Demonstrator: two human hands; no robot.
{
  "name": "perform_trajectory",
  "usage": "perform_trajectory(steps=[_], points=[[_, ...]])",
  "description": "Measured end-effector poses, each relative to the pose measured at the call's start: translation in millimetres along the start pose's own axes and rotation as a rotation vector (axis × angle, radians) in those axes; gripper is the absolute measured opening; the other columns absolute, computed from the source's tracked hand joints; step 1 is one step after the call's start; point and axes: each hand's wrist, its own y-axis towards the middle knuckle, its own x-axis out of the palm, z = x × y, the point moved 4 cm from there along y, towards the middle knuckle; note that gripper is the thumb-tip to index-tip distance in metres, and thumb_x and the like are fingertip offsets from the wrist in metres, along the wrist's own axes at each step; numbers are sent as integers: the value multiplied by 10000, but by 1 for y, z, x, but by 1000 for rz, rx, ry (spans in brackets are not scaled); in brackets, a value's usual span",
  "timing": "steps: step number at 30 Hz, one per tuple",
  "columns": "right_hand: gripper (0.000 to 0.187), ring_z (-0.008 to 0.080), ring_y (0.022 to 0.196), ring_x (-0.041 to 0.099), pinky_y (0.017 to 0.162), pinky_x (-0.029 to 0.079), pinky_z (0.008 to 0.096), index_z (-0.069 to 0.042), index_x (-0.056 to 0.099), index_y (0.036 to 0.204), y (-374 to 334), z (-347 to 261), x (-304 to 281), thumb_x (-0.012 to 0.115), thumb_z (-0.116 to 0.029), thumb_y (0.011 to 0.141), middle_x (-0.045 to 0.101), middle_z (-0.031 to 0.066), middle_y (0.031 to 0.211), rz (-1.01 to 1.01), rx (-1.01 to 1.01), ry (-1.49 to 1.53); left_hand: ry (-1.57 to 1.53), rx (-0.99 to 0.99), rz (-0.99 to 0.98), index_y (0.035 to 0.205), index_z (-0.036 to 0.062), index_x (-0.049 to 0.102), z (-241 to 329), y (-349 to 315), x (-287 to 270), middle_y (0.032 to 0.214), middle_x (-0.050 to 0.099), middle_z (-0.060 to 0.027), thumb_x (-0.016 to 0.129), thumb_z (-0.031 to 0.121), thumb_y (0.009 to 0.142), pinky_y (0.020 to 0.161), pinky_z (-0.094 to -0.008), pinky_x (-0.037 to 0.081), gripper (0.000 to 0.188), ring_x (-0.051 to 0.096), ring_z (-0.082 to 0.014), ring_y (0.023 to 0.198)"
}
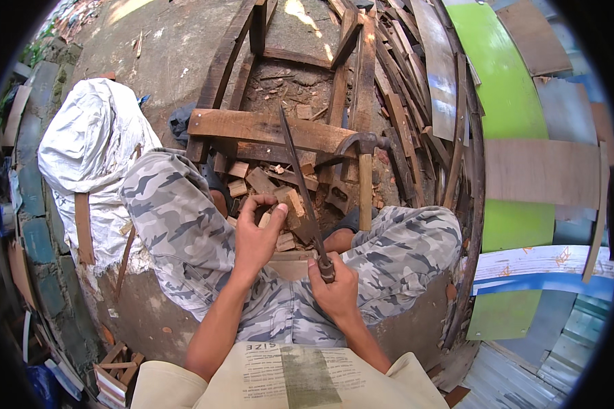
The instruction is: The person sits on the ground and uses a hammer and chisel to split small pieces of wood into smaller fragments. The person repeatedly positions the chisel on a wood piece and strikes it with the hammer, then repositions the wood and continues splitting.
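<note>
My left hand (256, 238) is closed on a small wooden block (294, 210), its thumb and fingers at the block's left edge. My right hand (335, 288) wraps round the handle of a long knife (298, 167) with a dark, narrow, tapering blade. The blade points up and away from me, passing just right of the block and across the front of a wooden beam (252, 128). A hammer (366, 184) hangs by its head at the beam's right end, handle down. Loose wood blocks (259, 180) lie between my feet.
The beam belongs to a rough wooden frame (218, 68) before me. Piled wood strips (406, 88) lie to its right, beside green and brown sheets (505, 123). At left sits a white sack (95, 136) by a block wall (41, 238). Wood pieces (119, 371) lie lower left.
</note>
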Motion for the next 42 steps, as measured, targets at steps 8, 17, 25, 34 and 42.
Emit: perform_trajectory(steps=[8,17,25,34,42], points=[[200,339,598,692,529,494,394,-2,594,837,2,13,5,711,-150,901,642,177,641,-40,20,-63,-13,8,-2,1062,-14,580,1,-4,1,926,615,-50,713,181,927,662,-239,485,272,584,-81,779],[197,388,639,689,545,501,419,1,599,861,-2,5,6,706,-159,899,657,190,668,-19,-11,-11,-3,31,-4,1065,-15,575,-7,-3,0,919,614,-46,715,181,929,656,-243,489,276,590,-83,748],[180,398,659,687,549,504,425,5,607,873,3,0,6,708,-143,894,663,195,682,11,-41,9,-28,-17,-17,1060,-9,576,-1,-5,3,892,614,-39,712,179,933,633,-234,484,265,588,-81,731],[163,393,638,684,543,506,422,1,608,865,2,-6,8,699,-129,903,659,194,669,51,-69,29,-29,4,-15,1054,-6,575,1,-6,2,863,612,-33,707,178,935,611,-236,480,255,581,-79,691],[184,409,636,677,533,494,448,2,598,852,6,-15,2,700,-143,903,660,205,673,63,-58,57,-34,0,-5,1049,-1,578,1,-6,3,859,618,-30,706,177,933,613,-236,486,248,583,-79,695]])
